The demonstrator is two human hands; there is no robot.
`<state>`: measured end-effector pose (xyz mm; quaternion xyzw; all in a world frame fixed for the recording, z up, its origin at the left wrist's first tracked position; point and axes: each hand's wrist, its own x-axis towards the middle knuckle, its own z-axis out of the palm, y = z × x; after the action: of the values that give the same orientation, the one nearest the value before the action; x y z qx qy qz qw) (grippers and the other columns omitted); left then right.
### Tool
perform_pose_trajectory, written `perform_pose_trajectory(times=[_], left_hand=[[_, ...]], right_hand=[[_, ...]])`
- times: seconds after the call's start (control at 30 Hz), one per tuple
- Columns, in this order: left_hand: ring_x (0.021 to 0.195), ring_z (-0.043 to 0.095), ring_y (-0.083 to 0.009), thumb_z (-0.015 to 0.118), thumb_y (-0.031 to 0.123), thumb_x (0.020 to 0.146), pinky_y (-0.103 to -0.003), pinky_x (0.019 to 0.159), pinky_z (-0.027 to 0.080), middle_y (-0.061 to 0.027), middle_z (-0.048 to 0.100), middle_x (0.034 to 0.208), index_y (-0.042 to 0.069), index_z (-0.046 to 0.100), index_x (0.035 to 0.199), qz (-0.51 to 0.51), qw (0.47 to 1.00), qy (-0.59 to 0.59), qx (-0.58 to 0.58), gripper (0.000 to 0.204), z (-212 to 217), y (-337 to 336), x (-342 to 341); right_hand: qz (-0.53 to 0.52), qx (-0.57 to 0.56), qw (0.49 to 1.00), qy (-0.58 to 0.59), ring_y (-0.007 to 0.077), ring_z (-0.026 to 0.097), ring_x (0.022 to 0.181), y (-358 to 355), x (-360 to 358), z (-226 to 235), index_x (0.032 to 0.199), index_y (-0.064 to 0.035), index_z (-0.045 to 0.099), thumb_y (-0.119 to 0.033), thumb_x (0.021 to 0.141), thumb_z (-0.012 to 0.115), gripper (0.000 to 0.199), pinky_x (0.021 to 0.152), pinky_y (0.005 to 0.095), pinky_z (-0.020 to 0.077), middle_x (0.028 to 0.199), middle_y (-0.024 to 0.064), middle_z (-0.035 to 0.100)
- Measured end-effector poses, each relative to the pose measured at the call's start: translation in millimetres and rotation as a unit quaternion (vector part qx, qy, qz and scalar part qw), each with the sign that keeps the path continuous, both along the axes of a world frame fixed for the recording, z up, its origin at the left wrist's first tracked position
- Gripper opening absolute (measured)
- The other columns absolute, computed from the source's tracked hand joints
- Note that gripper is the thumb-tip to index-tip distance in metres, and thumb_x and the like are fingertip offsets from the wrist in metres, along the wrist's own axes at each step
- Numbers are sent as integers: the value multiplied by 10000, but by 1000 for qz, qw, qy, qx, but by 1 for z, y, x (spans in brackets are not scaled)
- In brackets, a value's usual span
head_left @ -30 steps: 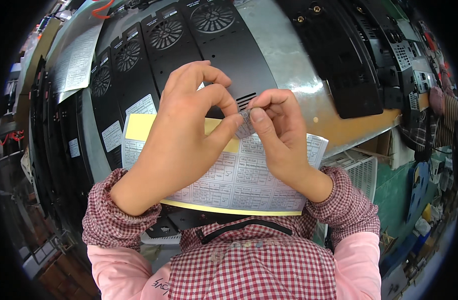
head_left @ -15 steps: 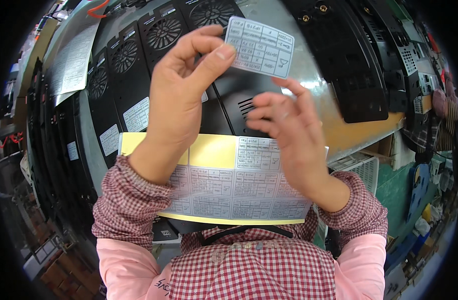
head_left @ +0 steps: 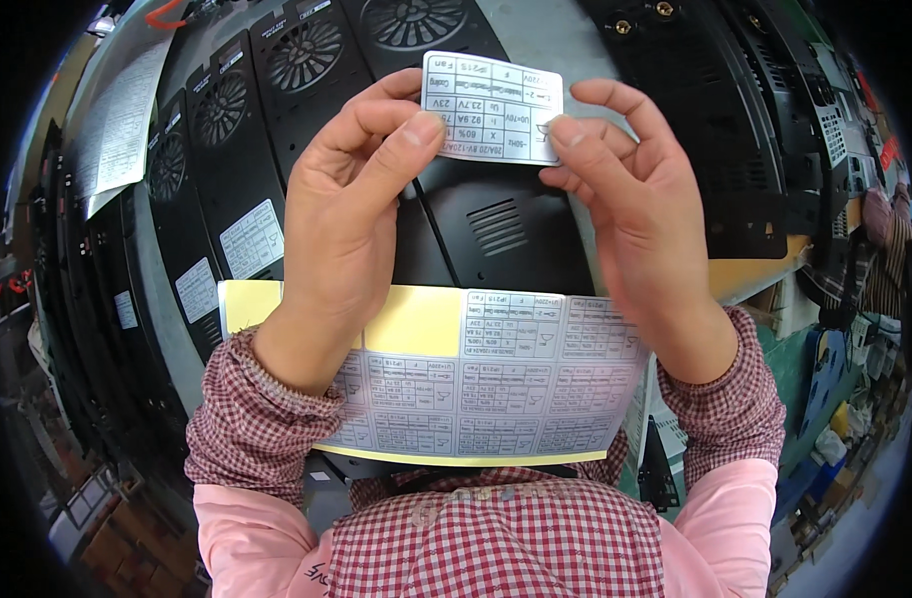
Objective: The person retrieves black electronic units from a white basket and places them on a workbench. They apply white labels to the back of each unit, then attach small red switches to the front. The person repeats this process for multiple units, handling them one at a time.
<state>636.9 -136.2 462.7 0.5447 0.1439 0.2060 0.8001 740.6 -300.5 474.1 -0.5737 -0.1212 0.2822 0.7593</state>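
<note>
A silver rectangular label sticker [head_left: 491,105] with a printed table is held up above the black panels. My left hand [head_left: 351,189] pinches its left edge between thumb and fingers. At its right edge, my right hand [head_left: 640,199] pinches the lower corner with the thumb. Below my hands lies a sheet of label stickers [head_left: 496,394], with bare yellow backing in its upper left part. Under the sticker is a black metal panel [head_left: 506,239] with a group of slots.
Several black panels with round fan grilles [head_left: 306,50] lie in a row to the left, some bearing silver labels [head_left: 252,239]. A printed paper [head_left: 127,110] lies at the far left. More black panels [head_left: 685,120] are stacked at the right, over a cardboard-coloured surface [head_left: 765,269].
My right hand has come up to the sticker and now grips its right edge. The sticker has shifted slightly left and down, facing me more squarely.
</note>
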Motion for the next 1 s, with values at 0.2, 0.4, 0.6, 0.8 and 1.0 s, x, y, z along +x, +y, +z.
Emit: perform_pose_trajectory(times=[0.2,0.4,0.6,0.8,1.0], left_hand=[[1190,536,-234,752,208,873,-348,1022,387,-148,541,1343,43,729,869,91,939,167,285,166,2,-3,-12],[1382,354,-395,779,179,819,-467,1073,346,-186,526,1381,59,722,819,102,836,206,499,133,-7,-5,-19],[1341,470,-277,779,201,845,-309,924,479,-188,507,1417,44,718,818,68,816,229,526,170,-7,-9,-23],[1365,447,-293,784,192,834,-330,958,471,-202,496,1434,48,720,810,59,801,229,550,159,-9,-10,-22],[1350,463,-285,786,175,825,-325,959,467,-207,491,1438,40,715,802,56,789,222,570,154,-11,-8,-20]], right_hand=[[45,-96,981,-160,84,651,881,4,18,-12,1268,-6,492,-94,928,696,406,792,200,501,937,58,696],[75,-167,945,-270,46,626,799,7,21,-27,1223,-23,517,-51,909,702,365,703,147,466,873,26,673],[76,-161,935,-305,29,585,754,0,18,-30,1214,-41,525,-33,900,704,362,690,155,439,831,-9,643],[65,-161,920,-350,26,579,760,-3,16,-37,1216,-45,526,-28,897,709,368,694,166,437,827,-20,635],[66,-157,923,-345,25,572,749,-3,15,-37,1216,-50,529,-23,894,712,371,691,160,435,827,-20,634]])
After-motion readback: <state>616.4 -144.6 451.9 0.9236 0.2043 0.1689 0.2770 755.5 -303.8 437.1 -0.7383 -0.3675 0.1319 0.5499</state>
